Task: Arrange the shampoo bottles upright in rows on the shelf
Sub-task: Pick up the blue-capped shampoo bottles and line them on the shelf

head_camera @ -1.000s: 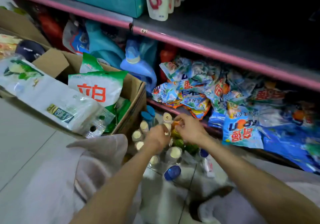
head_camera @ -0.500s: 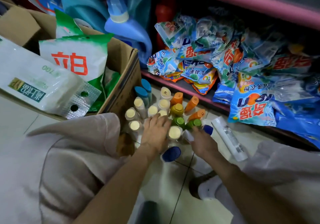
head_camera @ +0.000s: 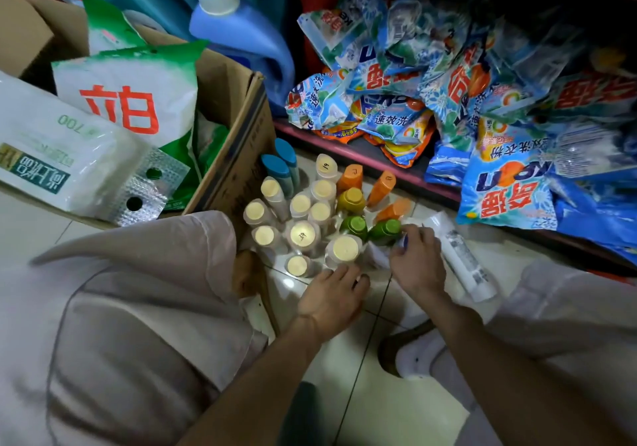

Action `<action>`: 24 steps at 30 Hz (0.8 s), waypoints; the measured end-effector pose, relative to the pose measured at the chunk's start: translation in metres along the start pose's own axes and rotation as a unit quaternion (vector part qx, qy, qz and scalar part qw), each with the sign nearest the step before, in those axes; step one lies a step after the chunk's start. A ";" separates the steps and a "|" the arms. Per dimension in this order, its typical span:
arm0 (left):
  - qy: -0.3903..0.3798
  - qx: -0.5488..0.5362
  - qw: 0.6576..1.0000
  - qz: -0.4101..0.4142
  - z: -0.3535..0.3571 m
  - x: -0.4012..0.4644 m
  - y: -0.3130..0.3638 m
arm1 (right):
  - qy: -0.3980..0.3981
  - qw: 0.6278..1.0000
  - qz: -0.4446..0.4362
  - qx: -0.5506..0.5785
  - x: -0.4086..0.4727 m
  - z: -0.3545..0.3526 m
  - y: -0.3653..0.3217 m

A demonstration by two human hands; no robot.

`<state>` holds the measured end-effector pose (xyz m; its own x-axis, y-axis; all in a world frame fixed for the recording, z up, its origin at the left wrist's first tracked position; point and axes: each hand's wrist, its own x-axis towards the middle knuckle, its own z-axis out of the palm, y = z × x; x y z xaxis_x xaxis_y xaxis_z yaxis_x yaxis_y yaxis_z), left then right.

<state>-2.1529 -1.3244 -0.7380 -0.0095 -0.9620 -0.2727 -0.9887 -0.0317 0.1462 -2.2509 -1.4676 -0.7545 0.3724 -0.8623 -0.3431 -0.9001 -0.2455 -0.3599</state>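
Note:
Several small shampoo bottles stand in a tight cluster on the tiled floor: cream-capped clear bottles point(head_camera: 344, 249), green ones point(head_camera: 355, 223), orange ones point(head_camera: 351, 177) and two blue-capped ones point(head_camera: 275, 168). My left hand point(head_camera: 331, 295) lies palm down at the cluster's near edge, fingers curled over a blue-capped bottle that it hides. My right hand point(head_camera: 417, 263) pinches a small blue-capped bottle point(head_camera: 404, 241) beside the green bottles.
A white tube point(head_camera: 458, 256) lies on the floor right of my right hand. An open cardboard box point(head_camera: 238, 156) with detergent bags stands at the left. The pink-edged bottom shelf point(head_camera: 344, 142) holds a heap of blue powder bags point(head_camera: 510, 187) and a blue jug point(head_camera: 241, 32). My knees flank the bottles.
The view has tilted down from the shelves to the floor. My left hand pulled back from the cream-capped bottles onto the blue-capped bottle, and my right hand closed on the small blue-capped bottle.

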 end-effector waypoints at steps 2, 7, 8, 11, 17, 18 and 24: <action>-0.088 -0.046 0.993 -0.055 0.006 -0.002 -0.001 | -0.016 0.998 0.053 0.021 0.009 -0.002 0.007; -0.146 -0.126 0.972 -0.132 0.006 0.001 -0.003 | -0.112 0.993 0.033 0.018 0.023 0.002 0.026; -0.148 -0.132 0.970 -0.141 0.007 0.002 -0.003 | -0.105 0.994 0.023 0.009 0.026 0.003 0.027; -0.143 -0.127 0.969 -0.155 0.009 0.006 -0.004 | -0.098 0.995 0.011 0.020 0.032 0.008 0.028; -0.138 -0.130 0.969 -0.160 0.004 0.004 -0.004 | -0.071 0.996 0.055 0.018 0.034 0.007 0.034; -0.139 -0.131 0.969 -0.160 0.002 0.004 -0.005 | -0.062 0.994 0.080 0.028 0.032 0.004 0.035; -0.119 -0.166 0.971 -0.126 -0.030 -0.009 -0.002 | -0.023 0.988 0.134 0.072 0.010 -0.037 0.041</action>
<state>-2.1467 -1.3234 -0.7070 0.1532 -0.8238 -0.5458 -0.8622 -0.3814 0.3335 -2.2925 -1.5025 -0.7401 0.1382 -0.8661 -0.4804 -0.9277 0.0567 -0.3690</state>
